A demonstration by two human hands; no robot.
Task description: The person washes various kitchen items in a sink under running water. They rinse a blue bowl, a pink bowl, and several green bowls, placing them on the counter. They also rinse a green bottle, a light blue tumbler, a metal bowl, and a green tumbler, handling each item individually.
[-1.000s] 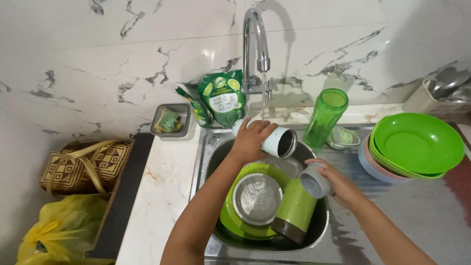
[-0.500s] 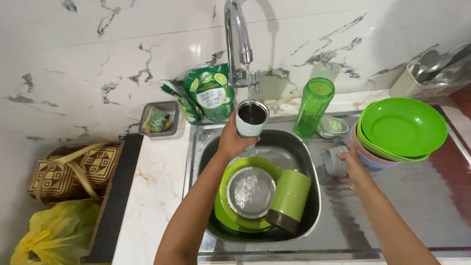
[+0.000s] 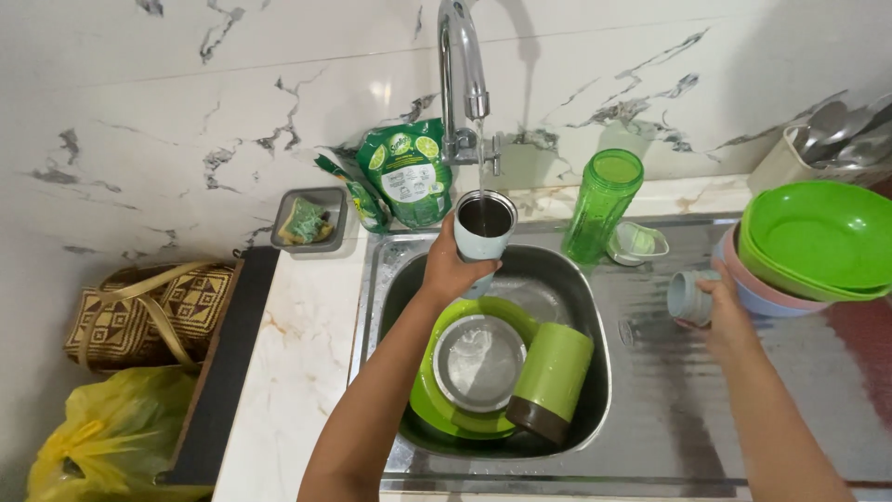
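Observation:
My left hand (image 3: pixel 451 270) grips a pale blue cup (image 3: pixel 484 223) with a steel inside, held upright under the tap (image 3: pixel 462 79). Water runs from the tap into the cup. My right hand (image 3: pixel 720 307) holds a small grey-blue cup (image 3: pixel 688 296) on its side over the steel drainboard (image 3: pixel 669 390), next to a stack of green and pink bowls (image 3: pixel 808 242). In the sink (image 3: pixel 548 279) below lie a green plate (image 3: pixel 437 409), a steel bowl (image 3: pixel 478 358) and a green tumbler (image 3: pixel 550 379) on its side.
A tall green bottle (image 3: pixel 602 204) and a small clear dish (image 3: pixel 637 244) stand behind the sink. A green soap pouch (image 3: pixel 406 172) and a sponge tray (image 3: pixel 308 221) sit at the back left. A woven bag (image 3: pixel 149 311) and a yellow plastic bag (image 3: pixel 111 442) lie at left.
My left hand lifted the pale blue cup from the sink up under the running tap. My right hand carried the small cup out of the sink to the drainboard on the right.

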